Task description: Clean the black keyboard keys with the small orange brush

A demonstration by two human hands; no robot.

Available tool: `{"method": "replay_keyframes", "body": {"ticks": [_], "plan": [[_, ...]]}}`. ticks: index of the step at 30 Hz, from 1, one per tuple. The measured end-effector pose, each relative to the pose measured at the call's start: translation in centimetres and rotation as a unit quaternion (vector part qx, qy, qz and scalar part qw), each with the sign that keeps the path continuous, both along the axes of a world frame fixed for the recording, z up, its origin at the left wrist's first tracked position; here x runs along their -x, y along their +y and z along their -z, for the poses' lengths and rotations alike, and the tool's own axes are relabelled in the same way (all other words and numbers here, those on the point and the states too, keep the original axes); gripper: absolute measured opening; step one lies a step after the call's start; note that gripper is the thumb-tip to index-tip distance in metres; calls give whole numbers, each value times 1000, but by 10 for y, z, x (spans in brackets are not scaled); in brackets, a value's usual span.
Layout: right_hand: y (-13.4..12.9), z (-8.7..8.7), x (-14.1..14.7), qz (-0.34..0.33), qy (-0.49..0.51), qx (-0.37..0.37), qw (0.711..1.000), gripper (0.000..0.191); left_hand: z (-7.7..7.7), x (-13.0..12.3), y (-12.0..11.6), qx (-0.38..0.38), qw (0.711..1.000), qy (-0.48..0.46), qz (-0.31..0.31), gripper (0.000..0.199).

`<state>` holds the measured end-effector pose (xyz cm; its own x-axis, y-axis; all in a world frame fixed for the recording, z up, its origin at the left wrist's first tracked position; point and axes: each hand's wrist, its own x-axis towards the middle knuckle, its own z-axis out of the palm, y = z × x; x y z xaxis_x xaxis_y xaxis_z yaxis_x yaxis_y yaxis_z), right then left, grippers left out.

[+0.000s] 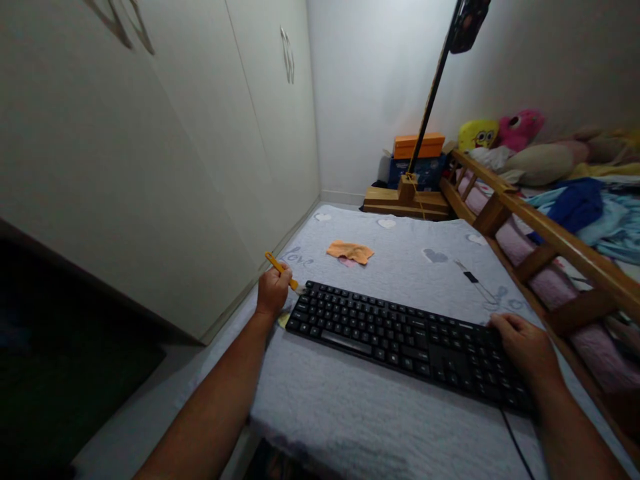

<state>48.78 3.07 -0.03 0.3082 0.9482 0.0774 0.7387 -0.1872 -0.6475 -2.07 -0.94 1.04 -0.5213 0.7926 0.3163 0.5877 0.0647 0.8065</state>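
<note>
A black keyboard (373, 323) lies slanted across the cloth-covered table, its right end nearer me. My left hand (273, 291) is closed round a small brush (281, 268) with a yellow handle. The pale bristles point down at the keyboard's upper left corner; whether they touch the keys I cannot tell. At the other end, my right hand (527, 350) grips the keyboard's right edge, thumb and fingers on its upper corner. An orange cloth (350, 251) lies crumpled beyond the keyboard.
A black cable (517, 443) runs off the keyboard's near side. A thin metal item with a black middle (471, 277) lies at the right. White wardrobes (210, 133) stand left, a wooden bed rail (565, 227) right. Behind the table, a phone (469, 27) tops a pole on a wooden base (383, 200).
</note>
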Motion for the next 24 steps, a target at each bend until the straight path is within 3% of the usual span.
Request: {"method": "replay_keyframes", "body": {"ticks": [7, 24], "plan": [[1, 1, -2, 5, 5, 0, 1000, 41, 0, 2, 1, -2, 999, -20, 40, 24], [-3, -3, 1, 22, 15, 2, 1000, 41, 3, 4, 2, 3, 998, -51, 44, 23]]}}
